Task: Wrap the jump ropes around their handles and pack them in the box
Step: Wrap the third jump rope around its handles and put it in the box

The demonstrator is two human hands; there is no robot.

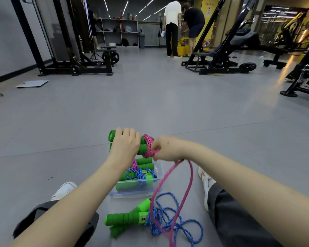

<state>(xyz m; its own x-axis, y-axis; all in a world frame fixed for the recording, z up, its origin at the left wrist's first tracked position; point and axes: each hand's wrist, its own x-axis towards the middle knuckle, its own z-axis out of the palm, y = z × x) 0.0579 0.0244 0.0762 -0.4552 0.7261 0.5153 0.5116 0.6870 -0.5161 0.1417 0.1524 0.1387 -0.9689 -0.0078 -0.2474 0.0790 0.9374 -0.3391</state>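
Note:
My left hand [125, 144] grips a pair of green foam handles [112, 138] held side by side, level above the floor. Pink rope [149, 143] is coiled around their right end. My right hand [163, 147] pinches the pink rope beside the coil; its loose length [190, 175] hangs down toward the floor. Below, a clear plastic box [159, 171] holds wrapped green-handled ropes [137, 175], pink and blue. In front of the box lies a loose blue rope [175, 221] with two green handles [125, 219].
I sit on a grey gym floor with my legs spread, white shoes [64, 190] either side of the box. Weight racks [75, 65] and a bench machine [221, 59] stand farther off. Two people [172, 27] stand at the back. A flat scale [32, 83] lies left.

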